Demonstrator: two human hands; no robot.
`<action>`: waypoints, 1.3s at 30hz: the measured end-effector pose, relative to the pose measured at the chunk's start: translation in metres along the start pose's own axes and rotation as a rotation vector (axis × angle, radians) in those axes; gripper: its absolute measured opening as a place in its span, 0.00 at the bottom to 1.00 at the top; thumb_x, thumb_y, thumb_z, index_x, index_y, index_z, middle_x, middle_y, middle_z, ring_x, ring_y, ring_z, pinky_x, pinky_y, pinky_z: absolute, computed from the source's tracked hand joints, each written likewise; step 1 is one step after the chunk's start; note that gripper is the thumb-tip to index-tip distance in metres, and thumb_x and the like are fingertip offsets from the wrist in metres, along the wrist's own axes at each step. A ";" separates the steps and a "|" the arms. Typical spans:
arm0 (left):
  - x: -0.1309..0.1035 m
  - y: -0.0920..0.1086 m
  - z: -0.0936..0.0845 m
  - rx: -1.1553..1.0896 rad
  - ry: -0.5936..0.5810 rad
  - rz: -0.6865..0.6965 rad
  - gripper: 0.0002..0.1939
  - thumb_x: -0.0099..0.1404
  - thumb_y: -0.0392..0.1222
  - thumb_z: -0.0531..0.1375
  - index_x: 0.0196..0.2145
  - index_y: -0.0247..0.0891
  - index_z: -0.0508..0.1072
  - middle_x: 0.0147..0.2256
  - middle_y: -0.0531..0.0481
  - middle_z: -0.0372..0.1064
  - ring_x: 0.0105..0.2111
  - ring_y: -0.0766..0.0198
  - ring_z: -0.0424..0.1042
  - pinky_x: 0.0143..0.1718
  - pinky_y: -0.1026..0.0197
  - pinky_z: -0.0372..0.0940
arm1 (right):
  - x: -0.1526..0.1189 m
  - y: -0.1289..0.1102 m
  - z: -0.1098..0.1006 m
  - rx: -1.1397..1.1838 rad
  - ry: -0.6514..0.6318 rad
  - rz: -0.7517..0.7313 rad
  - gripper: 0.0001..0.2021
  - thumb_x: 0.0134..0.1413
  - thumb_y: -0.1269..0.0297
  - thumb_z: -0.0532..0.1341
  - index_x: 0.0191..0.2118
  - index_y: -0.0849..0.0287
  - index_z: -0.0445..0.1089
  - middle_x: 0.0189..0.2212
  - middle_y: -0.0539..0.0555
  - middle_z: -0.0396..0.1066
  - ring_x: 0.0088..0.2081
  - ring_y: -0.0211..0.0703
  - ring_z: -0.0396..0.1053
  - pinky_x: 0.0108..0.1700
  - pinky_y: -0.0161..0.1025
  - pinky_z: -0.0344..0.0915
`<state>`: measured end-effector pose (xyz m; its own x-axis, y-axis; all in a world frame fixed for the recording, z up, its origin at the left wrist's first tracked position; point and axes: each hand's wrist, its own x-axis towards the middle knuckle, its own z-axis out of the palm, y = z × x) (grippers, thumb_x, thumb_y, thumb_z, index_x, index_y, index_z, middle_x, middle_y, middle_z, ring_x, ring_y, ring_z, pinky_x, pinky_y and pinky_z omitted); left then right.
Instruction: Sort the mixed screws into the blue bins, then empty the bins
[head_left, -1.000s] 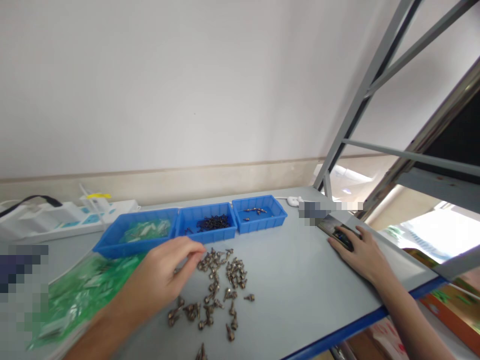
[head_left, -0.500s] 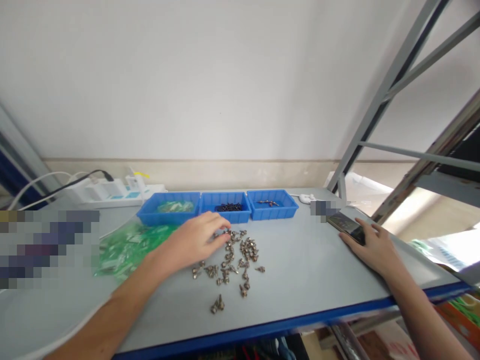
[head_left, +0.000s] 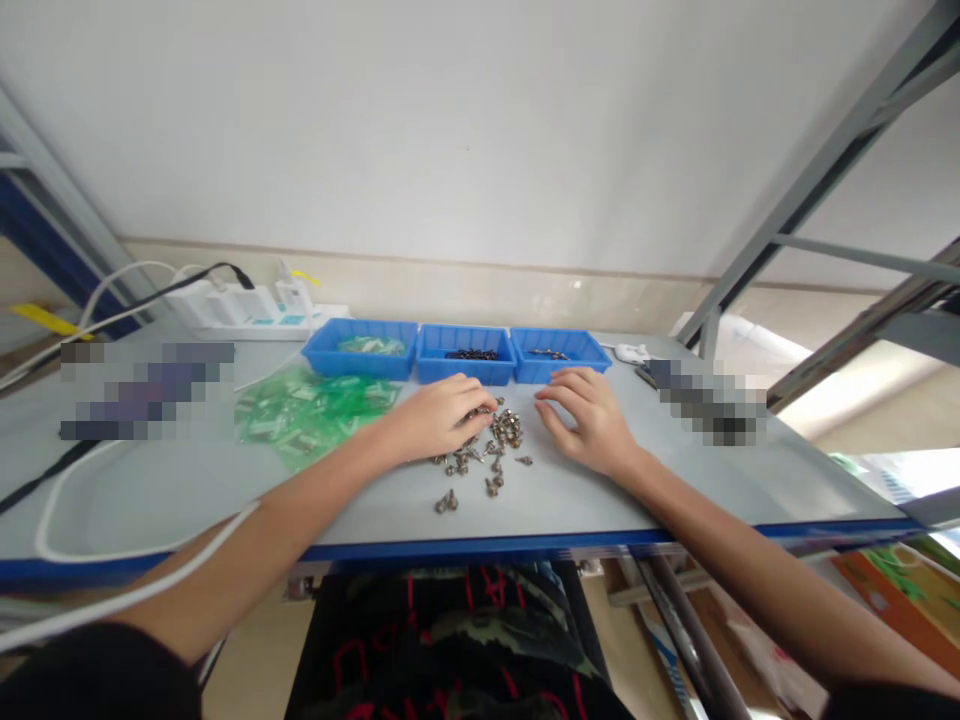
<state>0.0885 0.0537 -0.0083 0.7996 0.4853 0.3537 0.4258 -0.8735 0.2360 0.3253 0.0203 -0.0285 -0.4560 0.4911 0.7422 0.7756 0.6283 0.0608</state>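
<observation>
Small metal screws (head_left: 508, 428) with thick heads lie in a loose pile on the grey tabletop. Over the pile's left side is my left hand (head_left: 439, 415), its fingers curved down at the screws and its thumb apart from them; part of the pile is hidden beneath it. My right hand (head_left: 592, 420) hovers just right of the pile, thumb and fingers apart, holding nothing. Behind the hands stand three blue bins in a row: the left bin (head_left: 319, 352) has small clear-green packets, the middle bin (head_left: 465, 376) black screws, the right bin (head_left: 562, 373) a few metal screws.
Green plastic bags (head_left: 300, 410) lie left of the pile. A white power strip (head_left: 262, 320) with plugs and cables stands at the back left. A white cable (head_left: 150, 590) crosses my left forearm. Pixelated patches cover items at both sides. A blue edge (head_left: 480, 548) borders the table.
My right hand has left the phone at the right and come across to the screw pile. My left hand stays over the screws. The view has tilted down.
</observation>
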 end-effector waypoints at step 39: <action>-0.028 -0.010 -0.022 0.014 -0.242 0.000 0.09 0.65 0.41 0.57 0.41 0.36 0.72 0.44 0.47 0.72 0.43 0.60 0.72 0.45 0.63 0.64 | 0.055 -0.060 0.026 0.397 -0.114 -0.218 0.12 0.60 0.68 0.52 0.31 0.64 0.71 0.24 0.55 0.66 0.30 0.42 0.60 0.34 0.40 0.57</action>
<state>0.0531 0.0496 -0.0005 0.8770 0.4637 0.1263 0.4304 -0.8747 0.2226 0.2423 0.0253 -0.0082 -0.6519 0.3711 0.6612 0.4395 0.8956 -0.0694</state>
